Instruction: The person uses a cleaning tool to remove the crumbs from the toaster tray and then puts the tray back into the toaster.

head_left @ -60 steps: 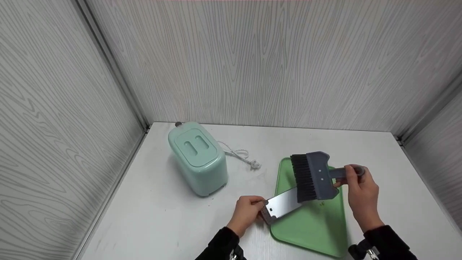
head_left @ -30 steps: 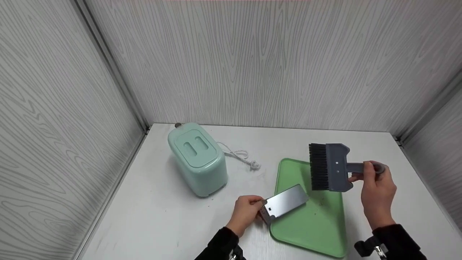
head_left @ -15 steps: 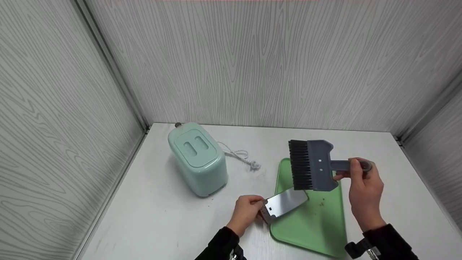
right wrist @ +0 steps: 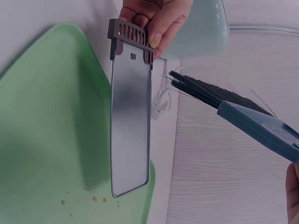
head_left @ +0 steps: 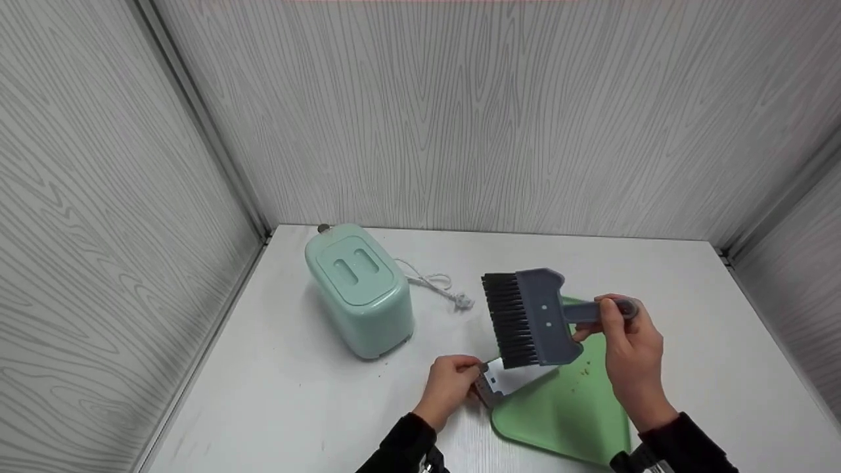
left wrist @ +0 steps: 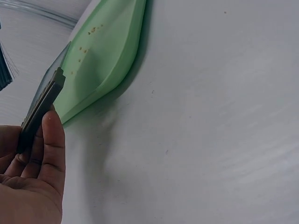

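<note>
My left hand [head_left: 445,389] pinches the grey slotted plastic end of a flat metal crumb tray [right wrist: 131,126], with the thumb on one side and fingers on the other. The metal part reaches over the left side of a green tray [head_left: 558,427]. In my right hand [head_left: 636,358] is the handle of a wide grey-blue brush [head_left: 546,318] with dark bristles. From the head, the brush covers part of the crumb tray; the right wrist view has the bristles apart from the metal. Small brown crumbs [right wrist: 95,199] lie on the green tray.
A mint-green toaster [head_left: 374,322] with a lid on top stands at the left of the white table [head_left: 263,394]. Its white cord and plug [head_left: 462,301] lie beside it. Wood-patterned panels [head_left: 460,118] rise behind and at both sides.
The brush in my right hand swung right, off the crumb tray, then came back left over it, now farther left towards the left hand. The left hand and crumb tray stayed put.
</note>
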A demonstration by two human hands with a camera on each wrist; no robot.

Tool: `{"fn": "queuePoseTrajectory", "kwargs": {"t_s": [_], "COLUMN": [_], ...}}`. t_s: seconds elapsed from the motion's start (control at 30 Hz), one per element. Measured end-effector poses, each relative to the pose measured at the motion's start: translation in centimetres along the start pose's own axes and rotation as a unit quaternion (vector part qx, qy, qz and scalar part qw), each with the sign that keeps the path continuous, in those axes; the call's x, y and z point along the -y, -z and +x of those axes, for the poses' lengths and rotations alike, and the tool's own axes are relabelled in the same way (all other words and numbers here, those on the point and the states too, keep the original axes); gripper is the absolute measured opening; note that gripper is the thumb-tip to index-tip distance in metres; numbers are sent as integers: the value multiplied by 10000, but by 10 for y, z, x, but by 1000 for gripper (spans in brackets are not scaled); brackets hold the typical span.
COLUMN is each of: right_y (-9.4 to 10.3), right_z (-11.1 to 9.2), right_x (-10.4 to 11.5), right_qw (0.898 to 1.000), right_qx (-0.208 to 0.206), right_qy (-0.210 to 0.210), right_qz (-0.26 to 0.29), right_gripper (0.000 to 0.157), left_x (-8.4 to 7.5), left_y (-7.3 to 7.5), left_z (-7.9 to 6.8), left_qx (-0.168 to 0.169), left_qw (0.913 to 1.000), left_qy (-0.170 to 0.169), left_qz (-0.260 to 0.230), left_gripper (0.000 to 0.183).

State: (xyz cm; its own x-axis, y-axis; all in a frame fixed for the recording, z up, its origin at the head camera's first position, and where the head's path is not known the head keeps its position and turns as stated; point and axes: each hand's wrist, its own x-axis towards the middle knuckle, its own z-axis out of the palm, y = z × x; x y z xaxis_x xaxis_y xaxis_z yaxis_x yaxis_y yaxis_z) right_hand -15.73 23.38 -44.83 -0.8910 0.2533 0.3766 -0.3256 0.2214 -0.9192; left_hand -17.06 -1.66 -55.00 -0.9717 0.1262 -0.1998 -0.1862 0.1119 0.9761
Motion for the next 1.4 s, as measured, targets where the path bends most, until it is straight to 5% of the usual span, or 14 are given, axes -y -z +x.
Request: {"fn": "queuePoseTrajectory", "kwargs": {"t_s": [0.73,1.4], "right_y": [-4,40], "right_z": [-8,5], "right_x": [-11,-38], "right_qw": [9927,9813], "right_qx": [936,756], "right_qy": [-548,-899], "right_qz": [-524,-1524], "right_gripper": [32,45], "left_x": [-3,-9], "left_y": [2,0], "left_z": [-1,-1], "left_qx": [7,82], "left_qw": [9999,9999], "left_qy": [-133,-57], "left_qz": [-92,-130], "left_gripper": [21,18]}}
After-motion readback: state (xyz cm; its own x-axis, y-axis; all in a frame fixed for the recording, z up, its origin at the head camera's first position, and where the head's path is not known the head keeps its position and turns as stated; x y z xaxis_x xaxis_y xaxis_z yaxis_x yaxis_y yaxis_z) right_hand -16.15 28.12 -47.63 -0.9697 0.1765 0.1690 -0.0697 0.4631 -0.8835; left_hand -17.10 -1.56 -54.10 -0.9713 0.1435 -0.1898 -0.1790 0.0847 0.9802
